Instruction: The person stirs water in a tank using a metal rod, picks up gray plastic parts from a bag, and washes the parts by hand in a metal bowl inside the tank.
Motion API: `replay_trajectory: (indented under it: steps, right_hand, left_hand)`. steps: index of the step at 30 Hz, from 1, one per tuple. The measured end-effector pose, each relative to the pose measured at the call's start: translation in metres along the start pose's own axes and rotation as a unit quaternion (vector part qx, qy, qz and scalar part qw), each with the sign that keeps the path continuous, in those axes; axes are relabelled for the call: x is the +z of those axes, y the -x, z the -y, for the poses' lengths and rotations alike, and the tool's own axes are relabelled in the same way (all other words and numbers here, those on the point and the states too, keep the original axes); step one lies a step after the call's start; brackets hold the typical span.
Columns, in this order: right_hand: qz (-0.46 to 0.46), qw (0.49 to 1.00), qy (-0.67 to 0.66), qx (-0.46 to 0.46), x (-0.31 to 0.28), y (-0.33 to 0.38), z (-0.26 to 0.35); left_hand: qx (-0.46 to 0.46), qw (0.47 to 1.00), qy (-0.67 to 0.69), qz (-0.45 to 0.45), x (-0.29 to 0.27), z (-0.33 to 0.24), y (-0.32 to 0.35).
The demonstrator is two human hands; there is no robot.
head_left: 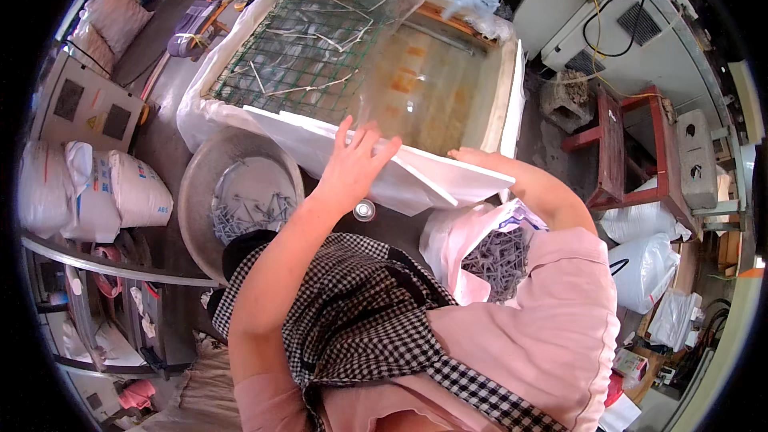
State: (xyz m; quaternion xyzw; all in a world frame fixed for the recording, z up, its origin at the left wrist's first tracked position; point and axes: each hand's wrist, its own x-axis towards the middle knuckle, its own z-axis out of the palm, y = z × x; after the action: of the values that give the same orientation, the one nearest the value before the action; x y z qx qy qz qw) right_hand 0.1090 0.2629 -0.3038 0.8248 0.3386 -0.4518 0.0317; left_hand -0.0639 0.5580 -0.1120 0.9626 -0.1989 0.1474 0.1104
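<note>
My left hand [356,162] hovers with fingers spread over the near rim of a large white foam tub [448,184] and holds nothing. The tub is lined with clear plastic and filled with murky yellowish liquid [424,88]. A green wire grid [312,40] lies across its left half, with several thin pale rods on it. My right hand [472,157] rests on the tub's near right rim, its fingers mostly hidden. A pink-white plastic bag of grey screws [496,256] sits just below my right forearm.
A round metal basin [200,184] holding grey screws stands on the floor at left, beside a small round cap [364,210]. White sacks [120,188] lie at far left. A red wooden stool [620,144] and a grey machine [608,24] stand at right.
</note>
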Motion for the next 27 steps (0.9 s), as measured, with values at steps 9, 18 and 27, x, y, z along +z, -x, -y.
replay_trajectory:
  steps: [9,18,27]
  right_hand:
    - [0.003,0.997,-0.078,0.024,0.014,0.025,0.007]
    - [-0.15,0.979,-0.127,0.049,-0.035,0.084,0.033]
    - [-0.266,0.943,-0.05,0.194,-0.104,0.27,-0.027]
  left_hand:
    - [-0.011,1.0,0.004,0.006,-0.001,0.001,-0.002]
    - [0.0,1.0,0.009,-0.018,0.006,0.005,0.007]
    - [0.024,0.999,0.016,-0.023,0.008,0.007,0.004]
